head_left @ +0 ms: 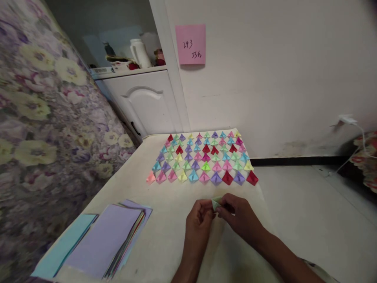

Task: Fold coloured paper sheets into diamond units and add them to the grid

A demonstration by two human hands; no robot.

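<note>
A small piece of pale green folded paper (216, 203) is held up above the near part of the table. My left hand (198, 220) pinches its left and lower side, fingers curled. On the other side, my right hand (240, 212) grips the same paper between thumb and fingers. Part of the paper is hidden behind the fingertips. Beyond my hands, several rows of small folded paper pieces (204, 178) in pink, red, blue, purple, green and yellow lie on the table.
The pale table (165, 236) stands against the wall. A stack of coloured paper (107, 236) with a purple top sheet lies at left, beside blue paper (66, 245). A floral curtain (59, 137) hangs left. A cabinet (147, 102) stands behind, and a pink note (190, 44) is on the wall.
</note>
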